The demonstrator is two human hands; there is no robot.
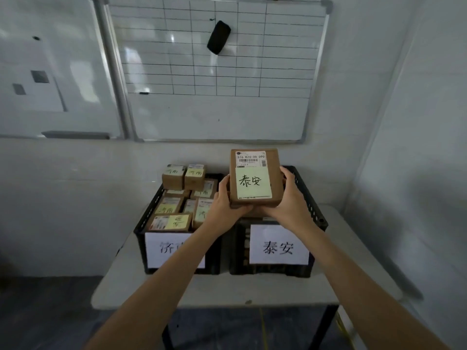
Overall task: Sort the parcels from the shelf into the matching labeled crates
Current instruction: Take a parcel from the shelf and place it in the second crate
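I hold a brown cardboard parcel [255,178] with a shipping label and a yellow note reading 泰安, tilted up toward me above the right black crate [307,193]. My left hand [225,202] grips its left and bottom edge; my right hand [290,198] grips its right side. That crate carries a white sign 泰安 [279,245]. The left black crate [151,205], its sign partly hidden by my left forearm, is full of several small brown parcels [171,210] with yellow notes.
Both crates stand side by side on a small white table [227,289] against the wall. Two whiteboards [217,72] hang above, one with a black eraser [218,37]. A white wall closes the right side. Dark floor lies on the left.
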